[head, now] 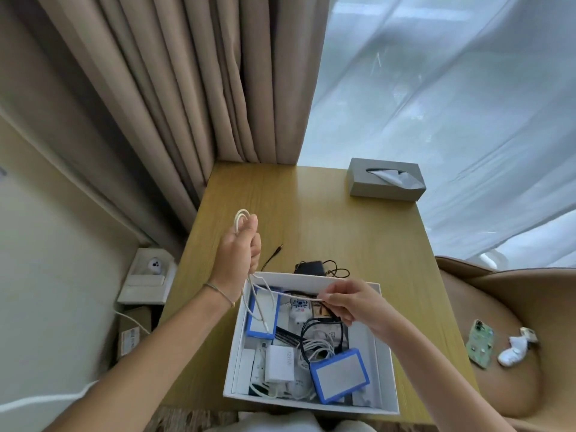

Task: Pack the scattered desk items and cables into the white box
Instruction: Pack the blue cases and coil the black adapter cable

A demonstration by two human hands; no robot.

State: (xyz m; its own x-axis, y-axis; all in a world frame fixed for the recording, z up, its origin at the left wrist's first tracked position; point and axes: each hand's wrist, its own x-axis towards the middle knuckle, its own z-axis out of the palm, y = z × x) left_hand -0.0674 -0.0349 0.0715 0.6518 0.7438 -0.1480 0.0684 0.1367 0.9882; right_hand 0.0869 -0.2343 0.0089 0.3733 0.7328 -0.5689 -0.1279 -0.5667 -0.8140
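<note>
Head view: over the white box at lower centre, my left hand grips a coiled loop of white cable while my right hand pinches its free run taut between fingertips. The cable looks light, limp and springy; I judge it best held at the coil, or the loops will spill. A black adapter with its thin lead lies just behind the box, unpacked. The desk is smooth wood; a tissue box sits upper right, curtains hang behind.
</note>
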